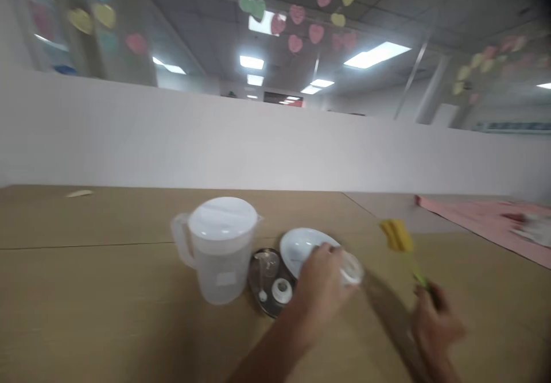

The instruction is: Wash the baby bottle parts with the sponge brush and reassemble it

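My left hand point(322, 274) is wrapped round a clear or whitish cup point(352, 269), tipped on its side with the round mouth facing right. Part of the cup is hidden by my fingers, and motion blurs it. Off to the right, my right hand point(437, 321) grips the green handle of a sponge brush point(396, 235), its yellow head pointing up and left, apart from the cup. Behind my left hand is a white bowl point(301, 244). A dark round tray point(270, 307) carries a white ring-shaped piece point(282, 291) and a small clear part point(270, 263).
A lidded translucent pitcher point(224, 251) with liquid inside stands left of the tray, handle to the left. A pink cloth point(477, 213) lies at the right. A thin pale object point(80, 193) rests at the far left. A white partition point(215, 136) borders the table's back.
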